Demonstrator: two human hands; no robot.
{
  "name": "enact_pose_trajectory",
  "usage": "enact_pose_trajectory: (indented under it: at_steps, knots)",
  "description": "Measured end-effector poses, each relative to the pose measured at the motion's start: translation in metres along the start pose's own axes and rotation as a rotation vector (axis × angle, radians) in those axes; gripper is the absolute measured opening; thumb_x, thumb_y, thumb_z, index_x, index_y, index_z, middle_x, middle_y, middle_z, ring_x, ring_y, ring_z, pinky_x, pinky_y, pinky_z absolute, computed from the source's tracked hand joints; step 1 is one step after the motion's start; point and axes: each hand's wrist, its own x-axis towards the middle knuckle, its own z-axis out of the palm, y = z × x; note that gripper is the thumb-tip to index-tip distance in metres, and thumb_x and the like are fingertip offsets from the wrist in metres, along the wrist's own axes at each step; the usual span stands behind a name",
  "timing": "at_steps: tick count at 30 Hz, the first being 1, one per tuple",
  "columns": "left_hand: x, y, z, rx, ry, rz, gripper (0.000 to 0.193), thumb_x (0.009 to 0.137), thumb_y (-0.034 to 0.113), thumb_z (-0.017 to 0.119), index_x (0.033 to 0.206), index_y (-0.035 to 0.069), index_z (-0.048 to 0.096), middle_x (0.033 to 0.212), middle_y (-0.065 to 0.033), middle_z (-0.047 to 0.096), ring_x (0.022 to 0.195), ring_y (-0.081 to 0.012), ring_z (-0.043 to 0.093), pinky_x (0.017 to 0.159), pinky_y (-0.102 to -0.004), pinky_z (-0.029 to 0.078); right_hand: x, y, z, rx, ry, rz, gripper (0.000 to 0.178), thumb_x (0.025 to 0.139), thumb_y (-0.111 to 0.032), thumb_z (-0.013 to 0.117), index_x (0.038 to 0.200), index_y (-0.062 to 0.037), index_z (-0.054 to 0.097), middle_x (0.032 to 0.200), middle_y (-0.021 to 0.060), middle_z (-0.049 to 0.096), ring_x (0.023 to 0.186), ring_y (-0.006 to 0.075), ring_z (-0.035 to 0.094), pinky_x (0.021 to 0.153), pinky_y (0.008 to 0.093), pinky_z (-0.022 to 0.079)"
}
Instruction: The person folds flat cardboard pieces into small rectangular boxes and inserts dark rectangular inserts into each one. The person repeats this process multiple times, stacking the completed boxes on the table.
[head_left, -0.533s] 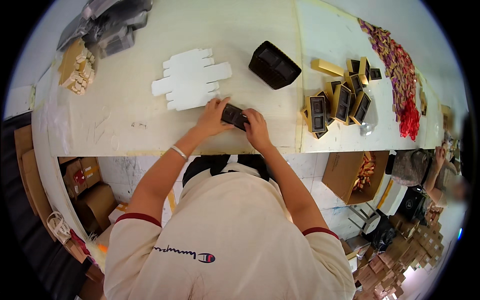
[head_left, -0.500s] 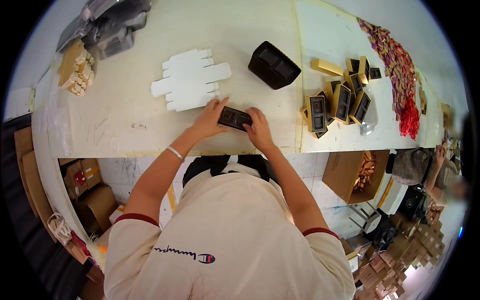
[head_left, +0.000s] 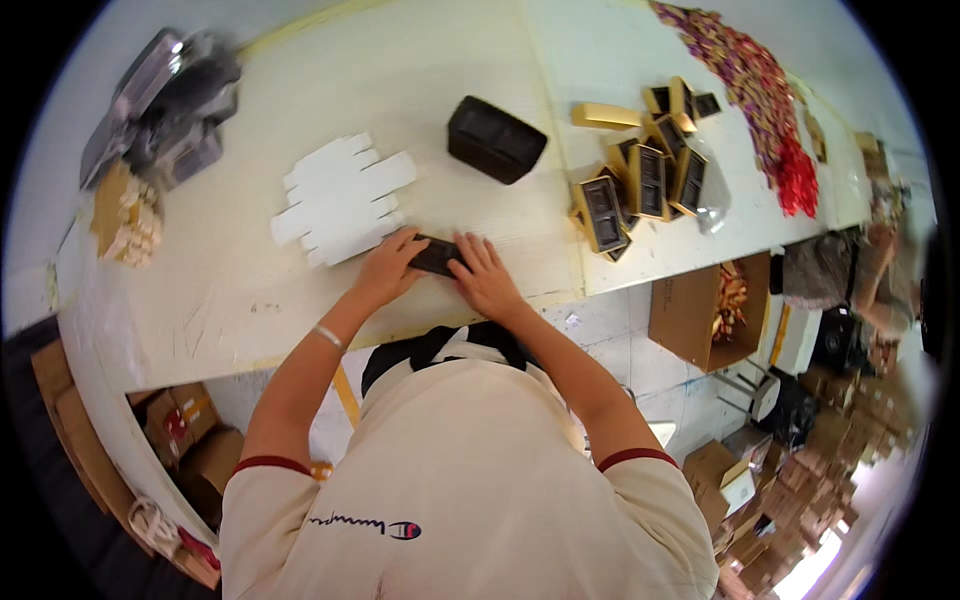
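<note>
A small black plastic tray (head_left: 435, 256) with square hollows lies near the table's front edge. At its left end, the fingers of my left hand (head_left: 390, 270) are closed on it. My right hand (head_left: 487, 278) holds the other end, its fingers laid over the top. Just beyond my left hand is an unfolded white carton blank (head_left: 345, 200), flat on the table. Farther back stands a block of nested black trays (head_left: 497, 140). To the right is a heap of gold boxes (head_left: 648, 182), several with black trays showing in them.
Purple, gold and red small wrapped pieces (head_left: 750, 80) spread along the far right. At the left are a stack of folded gold cartons (head_left: 127, 215) and clear plastic covers (head_left: 165, 115). A cardboard box (head_left: 690, 315) of red-gold pieces stands below the table; another person (head_left: 835, 270) is at far right.
The whole view has turned and shifted. Over the tray's right end, my right fingers now lie flatter and closer in. The tray stays between my hands on the table.
</note>
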Motion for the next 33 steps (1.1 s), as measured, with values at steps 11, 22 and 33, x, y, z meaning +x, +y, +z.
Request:
enact_pose_trajectory:
  at_steps: [11, 22, 33]
  knots:
    - [0.012, -0.038, 0.030, -0.298, 0.015, -0.379, 0.038, 0.082, -0.001, 0.061, 0.117, 0.011, 0.052, 0.095, -0.0084, 0.058, 0.065, -0.0158, 0.055, 0.061, -0.0287, 0.047, 0.002, -0.002, -0.001, -0.064, 0.021, -0.023, 0.034, 0.083, -0.029, 0.059, 0.110, -0.0089, 0.053, 0.135, 0.0204, 0.041, 0.122, 0.0368, 0.041, 0.104, 0.0503, 0.032]
    - [-0.044, -0.018, -0.030, 0.307, 0.476, -0.310, 0.044, 0.078, 0.017, 0.070, 0.119, 0.009, 0.056, 0.114, -0.0088, 0.059, 0.100, -0.0280, 0.054, 0.083, -0.0355, 0.045, -0.062, 0.112, -0.170, -0.203, 0.422, 0.259, 0.041, 0.079, -0.012, 0.067, 0.115, -0.0006, 0.053, 0.127, 0.0223, 0.050, 0.116, 0.0404, 0.047, 0.094, 0.0473, 0.039]
    - [-0.054, -0.068, -0.051, 0.360, 0.131, -0.196, 0.028, 0.086, 0.017, 0.059, 0.109, 0.001, 0.058, 0.123, -0.0127, 0.056, 0.119, -0.0367, 0.048, 0.091, -0.0410, 0.047, 0.034, 0.017, -0.103, -0.035, 0.274, 0.211, 0.037, 0.080, -0.013, 0.069, 0.113, -0.0041, 0.056, 0.128, 0.0192, 0.050, 0.121, 0.0365, 0.045, 0.100, 0.0435, 0.038]
